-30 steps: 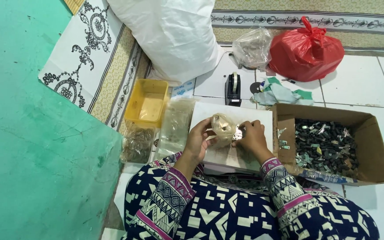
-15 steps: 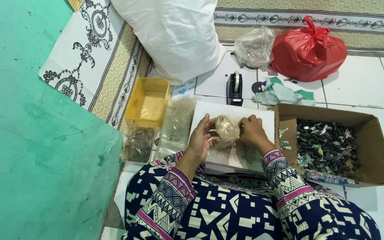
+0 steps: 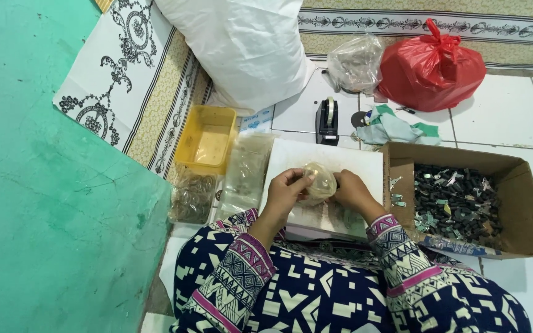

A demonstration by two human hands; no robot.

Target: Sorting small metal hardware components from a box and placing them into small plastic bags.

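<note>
Both my hands hold a small clear plastic bag [image 3: 319, 182] of pale small pieces above a white board [image 3: 365, 165] on my lap. My left hand [image 3: 286, 191] grips the bag's left side with the fingers curled over its top. My right hand [image 3: 352, 191] closes on its right side. What the fingers do at the bag's mouth is hidden. My patterned sleeves fill the bottom of the view.
A cardboard box [image 3: 519, 203] of dark small parts sits at my right. A yellow tray [image 3: 208, 137] and clear bags [image 3: 194, 196] lie at my left. Behind are a tape dispenser [image 3: 327, 120], a red bag [image 3: 432, 68], a clear bag [image 3: 356, 61] and a white sack [image 3: 245, 46]. A green wall [image 3: 44, 216] stands left.
The small bag has been turned between my hands and now sits a little lower and more to the right. Both hands keep their hold.
</note>
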